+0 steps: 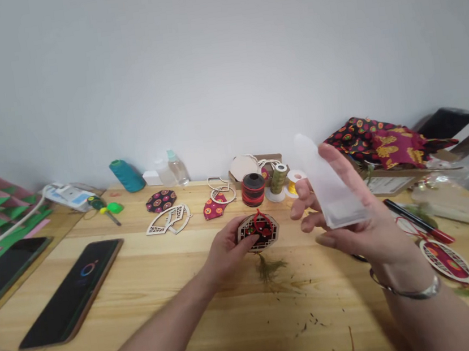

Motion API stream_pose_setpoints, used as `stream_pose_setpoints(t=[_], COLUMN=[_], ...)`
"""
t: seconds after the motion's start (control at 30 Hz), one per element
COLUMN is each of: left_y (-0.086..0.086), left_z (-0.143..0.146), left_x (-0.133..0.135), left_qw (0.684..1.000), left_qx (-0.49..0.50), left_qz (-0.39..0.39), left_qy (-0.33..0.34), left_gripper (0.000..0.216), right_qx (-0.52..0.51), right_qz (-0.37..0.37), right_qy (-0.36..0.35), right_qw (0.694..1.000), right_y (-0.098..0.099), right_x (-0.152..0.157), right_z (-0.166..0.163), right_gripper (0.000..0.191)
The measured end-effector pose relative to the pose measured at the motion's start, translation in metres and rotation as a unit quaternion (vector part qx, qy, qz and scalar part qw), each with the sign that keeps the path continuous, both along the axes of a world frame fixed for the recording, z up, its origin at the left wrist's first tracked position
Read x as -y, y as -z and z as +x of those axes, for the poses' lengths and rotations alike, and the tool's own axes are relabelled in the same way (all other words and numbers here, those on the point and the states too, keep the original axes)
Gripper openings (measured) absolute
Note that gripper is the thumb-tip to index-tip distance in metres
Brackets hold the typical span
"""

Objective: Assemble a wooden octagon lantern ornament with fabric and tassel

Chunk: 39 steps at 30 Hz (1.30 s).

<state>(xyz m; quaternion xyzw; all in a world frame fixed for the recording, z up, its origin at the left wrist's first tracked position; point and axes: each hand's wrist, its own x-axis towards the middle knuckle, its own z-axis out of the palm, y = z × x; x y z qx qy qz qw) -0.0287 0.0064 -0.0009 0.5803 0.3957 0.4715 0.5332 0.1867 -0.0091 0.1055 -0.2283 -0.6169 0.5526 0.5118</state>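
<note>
My left hand (226,250) rests on the wooden table (148,305) with its fingers closed on an octagonal wooden lattice ornament (259,231); the ornament has red and dark patterned fabric, a red cord and a green tassel (269,267) trailing toward me. My right hand (351,224) is raised above the table and holds a clear plastic sleeve (329,184) upright between thumb and fingers. A silver bracelet (406,290) circles my right wrist.
A phone (73,292) and dark tablet (2,272) lie at the left. Thread spools (253,189), fan-shaped wooden cutouts (168,220), fabric pieces (160,200), a teal cone (127,175) and bottles stand at the back. A red pen (419,221), round ornament (445,260) and patterned cloth (379,140) lie right.
</note>
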Motion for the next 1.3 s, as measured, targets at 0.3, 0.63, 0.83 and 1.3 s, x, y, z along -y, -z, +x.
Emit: stream_pose_setpoints(t=[0.3, 0.63, 0.83, 1.3], left_y=[0.001, 0.003, 0.004, 0.006], left_z=[-0.001, -0.002, -0.002, -0.001], left_x=[0.003, 0.002, 0.002, 0.004], left_qw=[0.998, 0.999, 0.997, 0.994], left_qx=[-0.051, -0.037, -0.063, -0.087], left_qz=[0.041, 0.025, 0.022, 0.043], left_qy=[0.016, 0.015, 0.024, 0.05], left_gripper=[0.032, 0.032, 0.034, 0.031], right_qx=[-0.061, -0.104, -0.131, -0.133], right_qz=[0.039, -0.083, -0.1, -0.178], right_qy=[0.102, 0.159, 0.207, 0.199], right_qw=[0.992, 0.978, 0.964, 0.954], right_y=[0.02, 0.021, 0.038, 0.054], right_x=[0.009, -0.01, -0.023, -0.032], right_z=[-0.005, 0.0, -0.005, -0.005], right_gripper=[0.091, 0.04, 0.034, 0.029])
